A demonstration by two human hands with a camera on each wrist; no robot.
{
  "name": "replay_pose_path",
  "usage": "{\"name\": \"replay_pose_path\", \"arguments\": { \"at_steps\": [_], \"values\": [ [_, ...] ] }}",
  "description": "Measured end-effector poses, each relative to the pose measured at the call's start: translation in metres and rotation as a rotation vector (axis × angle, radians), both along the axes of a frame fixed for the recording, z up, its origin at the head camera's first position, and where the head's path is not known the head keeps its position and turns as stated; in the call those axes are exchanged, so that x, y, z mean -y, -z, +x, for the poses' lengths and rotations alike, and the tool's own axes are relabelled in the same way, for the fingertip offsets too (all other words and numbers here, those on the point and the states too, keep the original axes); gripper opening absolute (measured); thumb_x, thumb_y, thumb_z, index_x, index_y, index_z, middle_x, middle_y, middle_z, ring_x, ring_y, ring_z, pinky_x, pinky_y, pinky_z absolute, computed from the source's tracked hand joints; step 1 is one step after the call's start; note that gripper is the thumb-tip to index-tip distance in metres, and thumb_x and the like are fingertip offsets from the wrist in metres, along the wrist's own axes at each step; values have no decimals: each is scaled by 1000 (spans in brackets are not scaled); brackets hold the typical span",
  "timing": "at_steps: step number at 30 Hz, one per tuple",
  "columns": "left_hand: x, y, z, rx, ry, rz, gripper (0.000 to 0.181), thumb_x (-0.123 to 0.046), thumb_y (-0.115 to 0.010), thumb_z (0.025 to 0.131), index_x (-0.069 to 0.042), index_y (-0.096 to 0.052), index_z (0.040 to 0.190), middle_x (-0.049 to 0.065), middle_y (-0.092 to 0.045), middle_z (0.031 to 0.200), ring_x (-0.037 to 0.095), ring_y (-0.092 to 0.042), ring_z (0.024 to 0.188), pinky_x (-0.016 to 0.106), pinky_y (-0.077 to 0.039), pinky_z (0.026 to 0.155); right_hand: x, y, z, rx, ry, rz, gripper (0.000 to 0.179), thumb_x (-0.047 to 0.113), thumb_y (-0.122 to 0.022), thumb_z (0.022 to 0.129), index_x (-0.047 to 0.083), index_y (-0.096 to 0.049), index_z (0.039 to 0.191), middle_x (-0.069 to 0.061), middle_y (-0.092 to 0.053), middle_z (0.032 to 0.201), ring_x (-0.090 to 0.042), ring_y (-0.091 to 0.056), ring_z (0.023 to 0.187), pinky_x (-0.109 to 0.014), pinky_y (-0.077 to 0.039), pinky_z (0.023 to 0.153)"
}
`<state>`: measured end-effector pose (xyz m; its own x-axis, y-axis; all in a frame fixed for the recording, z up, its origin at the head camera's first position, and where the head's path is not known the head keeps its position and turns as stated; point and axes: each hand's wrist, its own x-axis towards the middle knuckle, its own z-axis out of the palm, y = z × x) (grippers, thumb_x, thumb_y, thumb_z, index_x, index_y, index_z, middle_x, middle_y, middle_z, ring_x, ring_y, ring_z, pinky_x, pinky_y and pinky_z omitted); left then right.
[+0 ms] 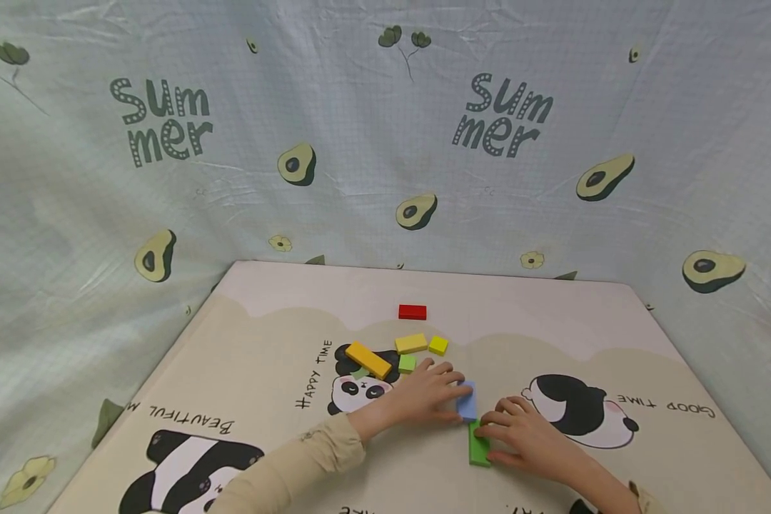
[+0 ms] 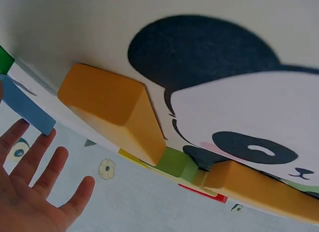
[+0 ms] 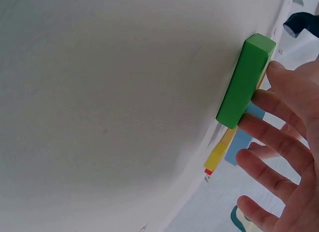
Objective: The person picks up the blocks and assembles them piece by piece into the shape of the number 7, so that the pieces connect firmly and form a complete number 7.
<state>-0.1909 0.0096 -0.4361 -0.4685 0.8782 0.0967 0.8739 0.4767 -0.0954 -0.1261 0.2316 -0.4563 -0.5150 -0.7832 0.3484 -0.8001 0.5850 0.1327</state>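
Near the table's middle, a blue block (image 1: 467, 408) lies end to end with a green block (image 1: 478, 454) in the head view. My left hand (image 1: 432, 392) pinches the blue block, thumb by its near end and fingertips along its far part. In the left wrist view, fingertips also meet the edge of this blue block (image 2: 30, 110). My right hand (image 1: 532, 439) touches the green block from the right with lightly bent fingers. Thumb and fingertips lie along one side of the green block (image 3: 244, 82) in the right wrist view.
Left of my left hand lie an orange block (image 1: 368, 360), a light green cube (image 1: 407, 364), a pale yellow block (image 1: 411, 343) and a yellow cube (image 1: 438, 345). A red block (image 1: 412, 312) lies farther back. Behind the panda-print tabletop (image 1: 283, 457) hangs an avocado-print curtain (image 1: 360, 128).
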Motion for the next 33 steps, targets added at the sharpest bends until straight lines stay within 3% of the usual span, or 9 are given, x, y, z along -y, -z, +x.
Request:
{"name": "replay_pose_path", "arguments": {
  "at_steps": [17, 33],
  "values": [
    [-13, 9, -11, -29, 22, -2, 47, -51, -50, 84, -27, -49, 124, -7, -54, 124, 12, -46, 111, 32, -40, 90, 1, -3, 0, 24, 0, 16, 25, 42, -67, 72, 29, -63, 92, 17, -60, 91, -7, -44, 84, -35, -35, 79],
    [-22, 9, -11, 32, 24, -19, 48, -51, -54, 80, -30, -51, 123, -10, -56, 121, 10, -47, 107, 29, -41, 88, 2, -1, -3, 22, 3, 35, 29, 50, -65, 70, 31, -63, 91, 16, -56, 90, -8, -44, 84, -37, -37, 80]
  ]
}}
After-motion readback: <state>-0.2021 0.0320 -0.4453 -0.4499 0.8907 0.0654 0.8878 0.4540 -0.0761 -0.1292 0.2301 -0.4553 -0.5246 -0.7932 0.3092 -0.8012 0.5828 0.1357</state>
